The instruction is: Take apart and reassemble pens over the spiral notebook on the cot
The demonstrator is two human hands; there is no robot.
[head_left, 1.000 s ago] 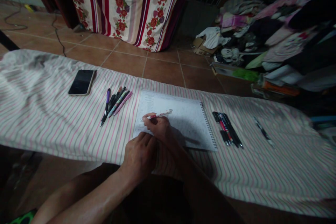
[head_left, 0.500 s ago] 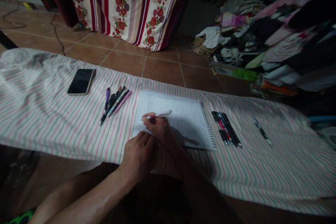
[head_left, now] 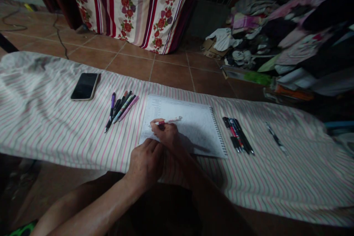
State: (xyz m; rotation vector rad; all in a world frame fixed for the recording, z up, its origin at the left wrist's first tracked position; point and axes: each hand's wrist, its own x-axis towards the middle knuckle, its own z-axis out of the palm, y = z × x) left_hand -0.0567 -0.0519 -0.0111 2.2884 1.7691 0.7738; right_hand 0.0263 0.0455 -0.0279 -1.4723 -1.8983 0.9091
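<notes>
My right hand (head_left: 167, 132) is closed around a white and red pen (head_left: 170, 120), whose tip end points at the left part of the page. Beneath it lies a spiral notebook (head_left: 193, 114), with writing or print down its left side and the coil along its right edge. My left hand (head_left: 146, 160) rests back up at the notebook's lower edge, beside the right wrist. Its fingers are bent down and together; their tips are hidden, so anything in them cannot be made out.
Several pens and markers (head_left: 125, 107) lie left of the notebook, beyond them a phone (head_left: 85, 86). To the right are more pens (head_left: 239, 135) and a single pen (head_left: 276, 138). Striped cloth (head_left: 91, 132) covers the surface. Behind are a floral curtain (head_left: 127, 3) and piled clothes (head_left: 293, 40).
My right hand and its pen have shifted very slightly to the right over the page. My left hand stays at almost the same spot.
</notes>
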